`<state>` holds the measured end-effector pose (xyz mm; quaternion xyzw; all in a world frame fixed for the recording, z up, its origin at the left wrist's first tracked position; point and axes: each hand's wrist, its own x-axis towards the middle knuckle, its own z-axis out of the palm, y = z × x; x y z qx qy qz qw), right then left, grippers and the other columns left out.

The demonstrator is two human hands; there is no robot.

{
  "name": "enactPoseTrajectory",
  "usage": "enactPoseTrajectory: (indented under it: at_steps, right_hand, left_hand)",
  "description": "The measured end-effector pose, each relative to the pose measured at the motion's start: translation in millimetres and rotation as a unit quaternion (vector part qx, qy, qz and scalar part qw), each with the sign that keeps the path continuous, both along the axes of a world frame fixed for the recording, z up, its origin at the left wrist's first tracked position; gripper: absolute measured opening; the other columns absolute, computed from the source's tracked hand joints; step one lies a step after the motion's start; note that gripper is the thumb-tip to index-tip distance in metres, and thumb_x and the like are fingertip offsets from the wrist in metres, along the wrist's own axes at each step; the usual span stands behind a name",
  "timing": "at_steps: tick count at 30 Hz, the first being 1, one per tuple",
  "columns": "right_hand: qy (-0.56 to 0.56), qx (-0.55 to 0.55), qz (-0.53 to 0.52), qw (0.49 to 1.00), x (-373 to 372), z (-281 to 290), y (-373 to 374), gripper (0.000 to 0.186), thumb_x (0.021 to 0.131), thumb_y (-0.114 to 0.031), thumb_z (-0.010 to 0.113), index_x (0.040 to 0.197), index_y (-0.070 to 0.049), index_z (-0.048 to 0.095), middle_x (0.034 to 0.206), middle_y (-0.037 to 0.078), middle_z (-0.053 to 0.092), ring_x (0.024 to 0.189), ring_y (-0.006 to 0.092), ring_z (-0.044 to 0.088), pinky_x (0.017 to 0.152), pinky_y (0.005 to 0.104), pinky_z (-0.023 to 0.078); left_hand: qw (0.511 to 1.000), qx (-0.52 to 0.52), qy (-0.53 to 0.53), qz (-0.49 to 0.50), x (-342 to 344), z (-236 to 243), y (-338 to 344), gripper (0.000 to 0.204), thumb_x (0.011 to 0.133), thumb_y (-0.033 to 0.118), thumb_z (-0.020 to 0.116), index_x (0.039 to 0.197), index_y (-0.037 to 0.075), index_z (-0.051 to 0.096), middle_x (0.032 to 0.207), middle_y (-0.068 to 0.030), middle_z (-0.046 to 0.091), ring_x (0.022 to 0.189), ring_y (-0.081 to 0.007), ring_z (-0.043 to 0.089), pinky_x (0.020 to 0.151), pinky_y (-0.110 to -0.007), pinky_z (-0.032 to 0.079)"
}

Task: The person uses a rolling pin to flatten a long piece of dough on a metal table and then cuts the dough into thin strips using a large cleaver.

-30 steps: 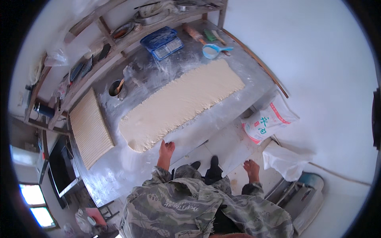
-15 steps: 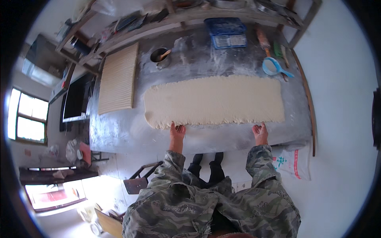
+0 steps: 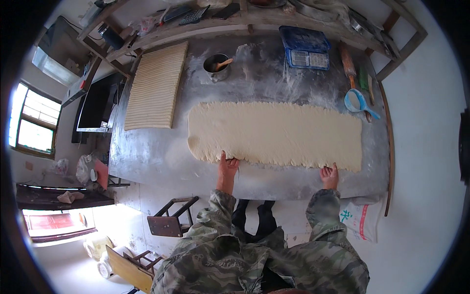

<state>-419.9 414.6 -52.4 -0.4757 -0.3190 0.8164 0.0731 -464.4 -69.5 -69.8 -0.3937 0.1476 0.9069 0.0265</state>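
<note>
A long flat dough sheet with ragged edges lies across the metal worktop. Both hands are at its near edge, fingers curled and thumbs on the edge: my left hand towards the left end, my right hand towards the right end. Each appears to grip the dough, though fingertips are partly hidden. Left of the sheet lies a rectangular batch of cut dough strips. Behind it stand a metal pot with a wooden-handled utensil and a blue scale.
A rolling pin and blue scoop lie back right. A wooden shelf holding several items runs along the back. A dark stool stands below the table's front, a white sack right. A white wall bounds the right.
The view has swung round to face the table squarely. Both hands have come up to the dough's near edge, the right from beside the table, and their fingers have curled at the edge.
</note>
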Motion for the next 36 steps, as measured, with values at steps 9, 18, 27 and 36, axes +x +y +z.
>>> enactPoseTrajectory:
  at_steps: [9, 18, 27, 36]
  right_hand:
    - [0.121, 0.134, 0.087, 0.980, -14.8, -13.5, -69.1, 0.032, 0.086, -0.027, 0.068, 0.111, -0.011, 0.057, 0.108, 0.005, 0.057, 0.097, 0.0219, 0.054, 0.084, 0.0376, 0.047]
    - [0.100, 0.160, 0.169, 0.967, 65.0, -41.4, -43.2, 0.023, 0.087, -0.020, 0.067, 0.107, -0.009, 0.060, 0.098, 0.007, 0.062, 0.087, 0.0238, 0.060, 0.075, 0.0389, 0.051]
    - [-0.177, 0.814, 0.297, 0.466, 73.9, -34.7, 7.4, 0.029, 0.087, -0.028, 0.060, 0.102, -0.003, 0.065, 0.104, 0.021, 0.066, 0.094, 0.0372, 0.064, 0.077, 0.0464, 0.052]
    - [-0.157, 0.782, 0.252, 0.548, -13.3, 12.1, -48.0, 0.040, 0.091, -0.027, 0.055, 0.117, 0.004, 0.060, 0.117, 0.023, 0.061, 0.107, 0.0386, 0.059, 0.092, 0.0452, 0.048]
  left_hand:
    - [0.997, -0.066, 0.019, -0.039, -1.3, -7.3, -40.0, 0.018, 0.093, 0.021, 0.062, 0.105, 0.007, 0.061, 0.106, -0.0070, 0.065, 0.100, -0.0231, 0.061, 0.084, -0.039, 0.052]
    - [0.952, -0.225, -0.062, -0.196, 80.7, 5.3, -89.8, 0.016, 0.088, 0.019, 0.066, 0.098, 0.006, 0.066, 0.086, -0.0040, 0.066, 0.072, -0.0201, 0.066, 0.066, -0.036, 0.054]
    - [0.587, -0.789, -0.017, -0.183, -13.6, 14.9, -221.0, 0.053, 0.094, 0.036, 0.056, 0.127, -0.007, 0.054, 0.132, -0.0258, 0.054, 0.122, -0.0387, 0.052, 0.101, -0.041, 0.042]
    - [0.556, -0.778, 0.088, -0.281, -94.5, -0.5, -245.3, 0.065, 0.097, 0.038, 0.053, 0.144, -0.004, 0.036, 0.148, -0.0256, 0.037, 0.137, -0.0359, 0.037, 0.113, -0.039, 0.030]
